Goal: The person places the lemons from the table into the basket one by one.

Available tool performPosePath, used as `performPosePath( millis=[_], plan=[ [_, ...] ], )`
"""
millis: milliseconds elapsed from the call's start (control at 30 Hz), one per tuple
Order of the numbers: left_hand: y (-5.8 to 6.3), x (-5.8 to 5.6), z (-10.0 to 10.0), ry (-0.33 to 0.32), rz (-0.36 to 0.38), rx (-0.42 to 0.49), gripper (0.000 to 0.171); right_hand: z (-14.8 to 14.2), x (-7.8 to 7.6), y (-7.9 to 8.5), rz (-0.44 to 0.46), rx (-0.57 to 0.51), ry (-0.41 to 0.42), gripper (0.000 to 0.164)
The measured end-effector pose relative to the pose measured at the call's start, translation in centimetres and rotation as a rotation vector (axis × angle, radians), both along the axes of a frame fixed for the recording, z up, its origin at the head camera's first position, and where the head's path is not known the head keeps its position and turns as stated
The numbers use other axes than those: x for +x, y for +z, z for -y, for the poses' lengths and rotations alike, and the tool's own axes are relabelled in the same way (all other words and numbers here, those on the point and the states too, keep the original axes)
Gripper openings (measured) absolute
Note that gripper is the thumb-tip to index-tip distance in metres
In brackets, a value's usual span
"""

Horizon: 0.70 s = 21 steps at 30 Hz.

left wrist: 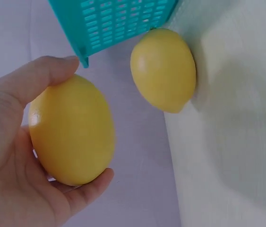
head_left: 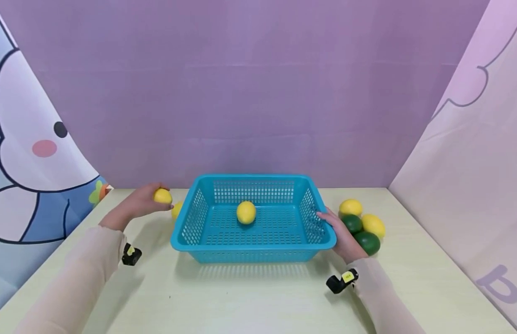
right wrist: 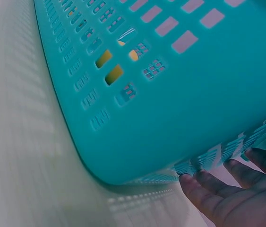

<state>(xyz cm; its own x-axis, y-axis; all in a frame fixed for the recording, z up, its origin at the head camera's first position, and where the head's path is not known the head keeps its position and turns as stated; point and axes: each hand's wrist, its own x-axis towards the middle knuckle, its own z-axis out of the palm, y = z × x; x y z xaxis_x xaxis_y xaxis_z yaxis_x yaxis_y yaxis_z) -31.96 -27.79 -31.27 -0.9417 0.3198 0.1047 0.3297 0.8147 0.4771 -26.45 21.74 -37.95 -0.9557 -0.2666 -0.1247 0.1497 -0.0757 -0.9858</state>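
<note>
My left hand (head_left: pixel 146 202) holds a yellow lemon (head_left: pixel 163 195) in the air, left of a blue plastic basket (head_left: pixel 252 256). In the left wrist view, thumb and fingers wrap the held lemon (left wrist: pixel 73 132) from opposite sides. A second lemon (left wrist: pixel 163 71) lies on the table against the basket's left side, partly hidden by it in the head view. Another lemon (head_left: pixel 246 212) sits inside the basket, near the middle of its floor. My right hand (head_left: pixel 344 236) grips the basket's right rim, with several fingertips (right wrist: pixel 189 182) against the outer wall in the right wrist view.
Just right of the right hand, a cluster on the table has an upper lemon (head_left: pixel 351 207), a lower lemon (head_left: pixel 374 225) and two dark green fruits, one (head_left: pixel 352 223) behind the other (head_left: pixel 368 242). A purple backdrop (head_left: pixel 258 93) rises behind the pale table (head_left: pixel 242 301).
</note>
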Motion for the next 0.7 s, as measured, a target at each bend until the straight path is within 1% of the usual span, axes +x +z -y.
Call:
performPosePath(
  millis=[100, 200, 367, 533, 700],
  plan=[
    [0.2, -0.2, 0.0, 0.003, -0.029, 0.025, 0.044, 0.0, 0.0, -0.1, 0.005, 0.002, -0.005, 0.062],
    [0.5, -0.4, 0.0, 0.013, -0.055, 0.032, 0.044, 0.1, 0.0, 0.0, 0.000, -0.001, -0.002, 0.062],
    [1.2, -0.5, -0.4, 0.038, -0.069, 0.037, 0.048, 0.1, 0.0, 0.0, 0.002, -0.014, 0.003, 0.062],
    [2.1, -0.4, -1.2, 0.025, -0.093, 0.063, 0.045, 0.0, 0.1, 0.0, 0.003, -0.016, 0.006, 0.063],
    [2.8, -0.5, -1.8, 0.020, -0.105, 0.095, 0.046, -0.1, 0.1, 0.0, 0.014, -0.015, -0.001, 0.064]
  ],
)
